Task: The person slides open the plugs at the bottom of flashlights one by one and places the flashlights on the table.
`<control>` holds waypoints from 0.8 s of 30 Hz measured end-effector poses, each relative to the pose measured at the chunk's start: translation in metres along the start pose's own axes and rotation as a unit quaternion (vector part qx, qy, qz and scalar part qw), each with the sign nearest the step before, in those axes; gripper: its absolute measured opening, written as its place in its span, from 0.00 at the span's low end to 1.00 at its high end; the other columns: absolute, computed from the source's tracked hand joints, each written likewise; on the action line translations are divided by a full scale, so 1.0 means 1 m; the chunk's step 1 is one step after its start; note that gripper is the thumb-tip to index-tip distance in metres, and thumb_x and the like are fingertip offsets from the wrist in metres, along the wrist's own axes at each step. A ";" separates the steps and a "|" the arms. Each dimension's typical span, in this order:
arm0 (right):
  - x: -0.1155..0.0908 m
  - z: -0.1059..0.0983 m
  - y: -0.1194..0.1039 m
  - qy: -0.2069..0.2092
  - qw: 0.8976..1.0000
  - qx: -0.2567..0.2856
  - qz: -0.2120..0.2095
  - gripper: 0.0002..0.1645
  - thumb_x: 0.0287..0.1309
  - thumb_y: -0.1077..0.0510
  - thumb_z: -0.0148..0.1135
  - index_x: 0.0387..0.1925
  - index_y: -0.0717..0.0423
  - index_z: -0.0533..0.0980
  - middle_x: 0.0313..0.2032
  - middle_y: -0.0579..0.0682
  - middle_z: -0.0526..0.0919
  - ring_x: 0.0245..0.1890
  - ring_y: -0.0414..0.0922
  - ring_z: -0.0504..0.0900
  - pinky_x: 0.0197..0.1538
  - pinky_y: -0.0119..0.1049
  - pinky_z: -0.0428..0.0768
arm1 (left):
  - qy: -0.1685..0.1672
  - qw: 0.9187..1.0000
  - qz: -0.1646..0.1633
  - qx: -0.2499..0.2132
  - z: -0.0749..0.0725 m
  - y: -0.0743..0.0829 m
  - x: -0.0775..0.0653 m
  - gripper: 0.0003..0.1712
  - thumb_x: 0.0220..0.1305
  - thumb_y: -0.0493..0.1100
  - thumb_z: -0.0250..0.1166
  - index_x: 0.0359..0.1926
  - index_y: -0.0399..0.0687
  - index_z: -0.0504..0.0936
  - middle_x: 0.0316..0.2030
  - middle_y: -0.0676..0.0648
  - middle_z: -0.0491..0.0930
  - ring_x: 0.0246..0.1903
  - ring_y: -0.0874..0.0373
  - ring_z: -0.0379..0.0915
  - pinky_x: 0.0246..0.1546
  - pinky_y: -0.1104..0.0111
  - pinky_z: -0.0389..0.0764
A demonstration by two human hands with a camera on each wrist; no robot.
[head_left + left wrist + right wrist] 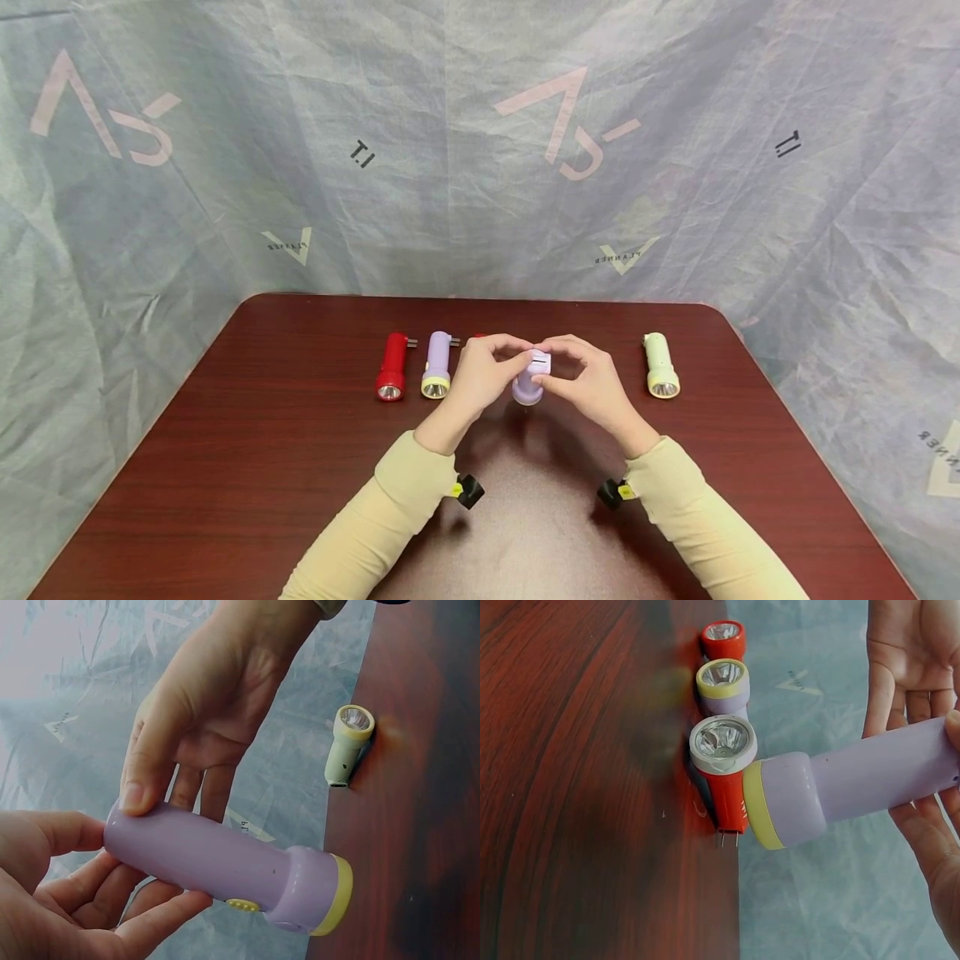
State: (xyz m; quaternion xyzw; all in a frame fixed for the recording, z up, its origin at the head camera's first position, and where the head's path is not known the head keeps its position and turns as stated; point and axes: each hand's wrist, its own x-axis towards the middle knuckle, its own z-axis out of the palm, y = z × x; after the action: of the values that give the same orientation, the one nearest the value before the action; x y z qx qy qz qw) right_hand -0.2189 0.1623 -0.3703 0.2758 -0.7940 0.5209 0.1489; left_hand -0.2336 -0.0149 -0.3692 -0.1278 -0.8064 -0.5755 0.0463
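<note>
A purple flashlight (528, 388) with a yellow lens rim and a yellow switch (243, 905) is held over the table, lens end down in the head view. My left hand (480, 375) pinches it near its tail, thumb at the tail end and fingers along the body. From the other side my right hand (592, 383) pinches the same tail part, its thumb (136, 796) pressed against the body. A slot shows in the pale tail end in the head view. The lens face is hidden in the left wrist view.
Left of my hands lie a red flashlight (392, 367) and a purple one with a yellow rim (437, 365), plug prongs out. Another red flashlight (727, 799) with a white rim is mostly hidden behind my left hand. A pale green flashlight (660, 365) lies to the right.
</note>
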 end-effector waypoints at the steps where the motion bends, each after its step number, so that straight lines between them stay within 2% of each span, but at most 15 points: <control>1: 0.000 0.000 0.000 0.000 1.000 -0.003 -0.001 0.21 0.43 0.65 0.74 0.43 0.62 0.80 0.42 0.53 0.82 0.45 0.38 0.79 0.45 0.49 0.80 | 0.000 1.000 0.000 0.000 0.000 0.000 0.000 0.07 0.57 0.42 0.68 0.37 0.48 0.87 0.31 0.49 0.86 0.29 0.63 0.78 0.28 0.73 0.77; 8: 0.002 0.000 -0.002 -0.003 1.000 -0.013 0.003 0.21 0.43 0.64 0.75 0.42 0.60 0.81 0.42 0.50 0.83 0.45 0.37 0.79 0.47 0.42 0.79 | 0.007 1.000 -0.005 -0.011 0.000 0.001 0.000 0.07 0.56 0.42 0.69 0.36 0.47 0.87 0.30 0.50 0.85 0.27 0.64 0.78 0.28 0.73 0.77; 11: 0.002 0.001 -0.002 -0.004 1.000 -0.011 0.000 0.21 0.43 0.65 0.74 0.43 0.60 0.80 0.42 0.51 0.83 0.45 0.37 0.79 0.46 0.46 0.79 | 0.012 1.000 -0.001 -0.011 0.000 0.001 -0.001 0.07 0.56 0.42 0.69 0.36 0.46 0.86 0.30 0.49 0.85 0.27 0.63 0.78 0.28 0.73 0.78; 18: 0.003 0.002 -0.003 -0.007 1.000 -0.002 0.003 0.21 0.43 0.65 0.74 0.43 0.62 0.80 0.43 0.53 0.82 0.45 0.37 0.79 0.47 0.31 0.80 | 0.025 1.000 0.001 -0.001 0.002 0.000 -0.001 0.07 0.55 0.43 0.70 0.35 0.46 0.86 0.29 0.49 0.85 0.28 0.62 0.80 0.29 0.73 0.79; 24: 0.003 0.003 -0.003 -0.013 1.000 0.018 0.005 0.21 0.43 0.67 0.74 0.43 0.64 0.80 0.44 0.55 0.82 0.44 0.39 0.79 0.46 0.44 0.81 | 0.030 1.000 0.001 -0.007 0.002 0.001 -0.001 0.07 0.54 0.42 0.71 0.34 0.45 0.86 0.29 0.48 0.85 0.29 0.61 0.80 0.29 0.73 0.80</control>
State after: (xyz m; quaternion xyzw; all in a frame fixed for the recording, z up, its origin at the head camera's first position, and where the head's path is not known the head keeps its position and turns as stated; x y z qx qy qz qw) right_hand -0.2199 0.1577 -0.3677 0.2812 -0.7876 0.5323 0.1314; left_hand -0.2323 -0.0132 -0.3695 -0.1120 -0.8003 -0.5848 0.0699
